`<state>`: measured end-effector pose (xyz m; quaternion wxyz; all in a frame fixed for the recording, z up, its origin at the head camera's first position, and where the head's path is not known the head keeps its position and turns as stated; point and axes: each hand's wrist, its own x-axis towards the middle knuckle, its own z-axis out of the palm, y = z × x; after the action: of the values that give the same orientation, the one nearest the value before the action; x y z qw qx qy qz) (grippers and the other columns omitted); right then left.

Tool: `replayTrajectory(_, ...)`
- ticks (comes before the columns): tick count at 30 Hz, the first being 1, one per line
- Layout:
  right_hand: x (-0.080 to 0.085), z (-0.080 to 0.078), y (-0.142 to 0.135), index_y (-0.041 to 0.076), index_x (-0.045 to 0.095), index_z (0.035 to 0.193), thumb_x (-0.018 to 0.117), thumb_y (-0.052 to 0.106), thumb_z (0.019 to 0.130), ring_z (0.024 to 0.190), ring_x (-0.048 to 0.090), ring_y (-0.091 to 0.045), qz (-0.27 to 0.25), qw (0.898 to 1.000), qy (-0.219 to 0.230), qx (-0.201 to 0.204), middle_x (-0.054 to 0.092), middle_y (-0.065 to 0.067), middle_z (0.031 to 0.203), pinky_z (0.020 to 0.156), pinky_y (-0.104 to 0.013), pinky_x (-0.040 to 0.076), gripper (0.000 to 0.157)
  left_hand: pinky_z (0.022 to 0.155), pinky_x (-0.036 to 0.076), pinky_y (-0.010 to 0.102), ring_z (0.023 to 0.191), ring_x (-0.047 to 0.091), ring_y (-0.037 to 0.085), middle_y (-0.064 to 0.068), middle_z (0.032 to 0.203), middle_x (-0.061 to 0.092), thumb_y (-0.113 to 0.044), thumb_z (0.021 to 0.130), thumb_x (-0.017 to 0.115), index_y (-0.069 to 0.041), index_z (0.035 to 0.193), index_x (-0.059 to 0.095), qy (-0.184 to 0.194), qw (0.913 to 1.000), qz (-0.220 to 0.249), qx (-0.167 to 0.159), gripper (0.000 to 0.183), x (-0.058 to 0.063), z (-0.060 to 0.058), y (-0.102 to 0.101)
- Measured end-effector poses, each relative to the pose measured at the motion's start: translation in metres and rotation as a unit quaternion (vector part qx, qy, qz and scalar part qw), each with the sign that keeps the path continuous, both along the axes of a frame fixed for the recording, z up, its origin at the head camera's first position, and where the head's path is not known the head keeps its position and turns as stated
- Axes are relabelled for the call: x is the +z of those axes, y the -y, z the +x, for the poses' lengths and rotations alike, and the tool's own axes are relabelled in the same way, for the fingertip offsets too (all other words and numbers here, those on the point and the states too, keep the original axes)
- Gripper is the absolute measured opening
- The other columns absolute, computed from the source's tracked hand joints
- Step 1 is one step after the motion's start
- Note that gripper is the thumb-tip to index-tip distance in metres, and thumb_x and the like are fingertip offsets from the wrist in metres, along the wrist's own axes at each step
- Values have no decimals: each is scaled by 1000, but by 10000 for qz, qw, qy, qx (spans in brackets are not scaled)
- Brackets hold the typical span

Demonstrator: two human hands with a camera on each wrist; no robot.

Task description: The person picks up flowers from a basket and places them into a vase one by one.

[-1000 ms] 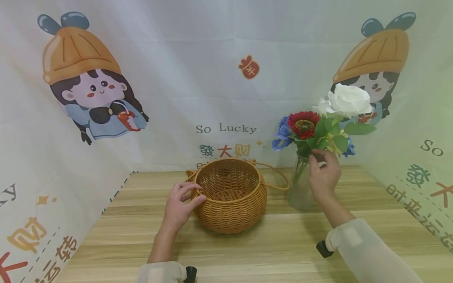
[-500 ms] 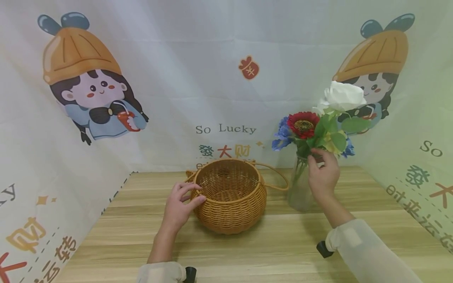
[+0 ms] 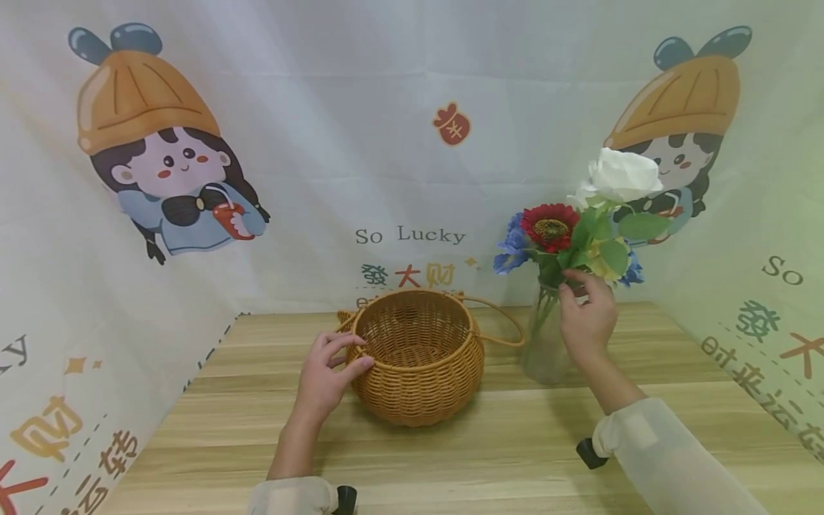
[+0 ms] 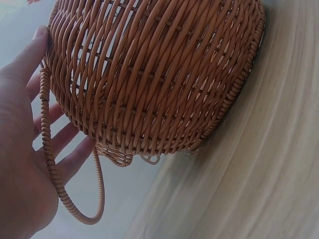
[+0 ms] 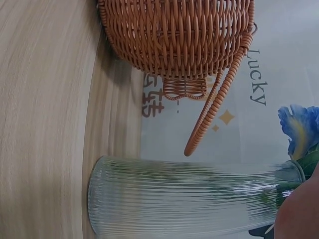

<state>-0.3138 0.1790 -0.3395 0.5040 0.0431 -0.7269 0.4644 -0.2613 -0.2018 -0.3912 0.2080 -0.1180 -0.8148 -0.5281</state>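
A round brown wicker basket (image 3: 418, 390) sits upright on the table, its loop handles hanging out to both sides. My left hand (image 3: 327, 375) rests at its left rim, thumb near the front and fingers along the outside. In the left wrist view, the fingers lie fairly straight against the weave, behind one handle loop (image 4: 82, 216). To the right stands a ribbed glass vase (image 5: 189, 199) with a white rose (image 3: 623, 175), a red gerbera (image 3: 550, 227), blue flowers (image 3: 513, 247) and a yellow one. My right hand (image 3: 589, 311) pinches a flower stem at the vase mouth; leaves partly hide the fingertips.
A wood-grain table (image 3: 438, 472) bears the basket and vase. White printed cloth (image 3: 309, 143) closes off the back and both sides. The basket's right handle (image 3: 508, 318) reaches close to the vase.
The white rose and its leaf have shifted a little left and now sit more upright. My right hand has moved very slightly left; the left hand and basket stay put.
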Motion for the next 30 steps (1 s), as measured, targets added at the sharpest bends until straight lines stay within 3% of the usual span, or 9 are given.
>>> replayTrajectory(3,0,0,0,-2,70,103,65,-2,83,77,54,-21,18,10000,23,67,67,-20,99,67,-26,37,21,96,46,48,116,48,23,8,109,50,-19,83,79,-13,106,70,-78,10000,-1,11,26,-7,-6,3)
replayTrajectory(7,-1,-1,0,-3,70,102,64,-4,81,76,55,-27,36,10000,18,48,68,-21,99,70,-34,41,21,95,47,48,115,49,23,7,108,50,-19,83,80,-12,105,71,-136,9999,9,-7,25,-8,-7,4)
replayTrajectory(12,-4,-1,-1,-3,70,101,64,-4,81,76,56,-27,31,9999,135,-42,68,-20,98,68,-30,41,21,96,46,48,116,49,25,10,109,50,-18,84,79,-8,107,70,-68,10000,-20,-5,27,-4,-4,1)
replayTrajectory(21,-11,2,-1,-3,69,105,62,-2,83,82,56,-25,-4,9994,306,163,66,-21,105,67,-34,41,23,96,45,53,115,48,33,19,109,50,-12,85,76,1,107,68,-23,10000,-40,-49,27,24,22,-10)
replayTrajectory(25,-14,3,0,-3,69,105,61,-2,84,83,56,-23,-30,9997,148,211,66,-20,104,65,-25,40,23,97,44,53,115,48,33,19,109,50,-13,85,76,2,107,67,8,10000,-46,-39,29,26,23,-11)
replayTrajectory(30,-18,5,-1,-4,68,105,62,-7,82,82,55,-9,-111,9996,-71,252,65,-19,103,63,-15,39,23,97,44,54,115,48,34,19,109,50,-13,85,77,3,108,67,-17,10000,-21,-65,29,25,22,-11)
